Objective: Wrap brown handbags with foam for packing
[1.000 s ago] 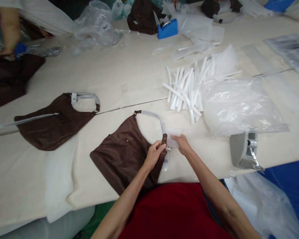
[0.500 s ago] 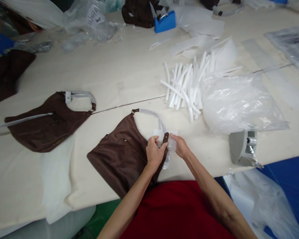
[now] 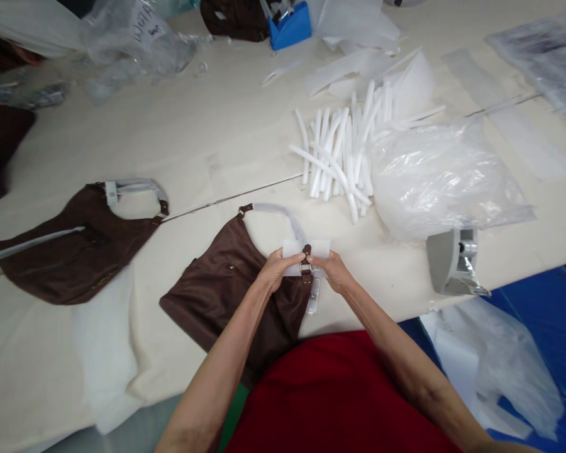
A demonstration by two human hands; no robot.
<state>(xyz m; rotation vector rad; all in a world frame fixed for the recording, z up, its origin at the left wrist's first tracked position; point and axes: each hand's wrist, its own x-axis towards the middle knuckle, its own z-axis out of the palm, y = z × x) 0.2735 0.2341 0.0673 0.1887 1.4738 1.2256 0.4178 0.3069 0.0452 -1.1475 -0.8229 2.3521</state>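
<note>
A brown handbag (image 3: 226,283) lies on the table in front of me, its strap (image 3: 278,211) wrapped in whitish film. Behind the strap's brown end tab and metal buckle (image 3: 305,267) sits a small white translucent sheet (image 3: 291,249). My left hand (image 3: 274,268) grips the sheet's left side, thumb against the tab. On the other side, my right hand (image 3: 334,269) pinches the sheet's right part, its thumb also at the tab. Below the buckle hangs a narrow clear plastic piece (image 3: 314,297). Fingers under the sheet are hidden.
To the left lies another brown handbag (image 3: 70,251) with a white tag. White foam rods (image 3: 339,151) are heaped beside a clear plastic bag (image 3: 448,179). A grey tape dispenser (image 3: 450,261) stands near the front edge; a blue dispenser (image 3: 290,28) is at the back.
My left hand has shifted from the tab to the sheet's left side. The sheet now spreads flat behind the buckle, and both thumbs meet at the tab. The view has shifted slightly.
</note>
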